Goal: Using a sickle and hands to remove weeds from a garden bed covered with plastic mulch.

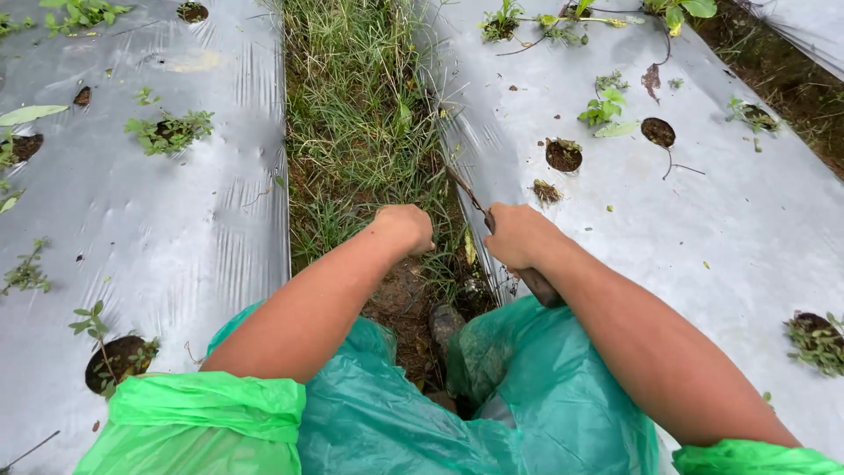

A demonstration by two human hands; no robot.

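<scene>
The right hand (pixel 519 236) grips one sickle (pixel 475 200), its blade running up-left from the fist into the grass (pixel 365 114) strip. The left hand (pixel 404 227) is clenched in grass. Two silver sheets (pixel 176 229) flank the strip

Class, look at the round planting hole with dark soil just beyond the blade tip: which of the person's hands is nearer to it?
Right. The right hand, gripping the blade tool, sits just below the planting hole at the sheet's edge. The left hand is farther left, over the grass strip.
</scene>
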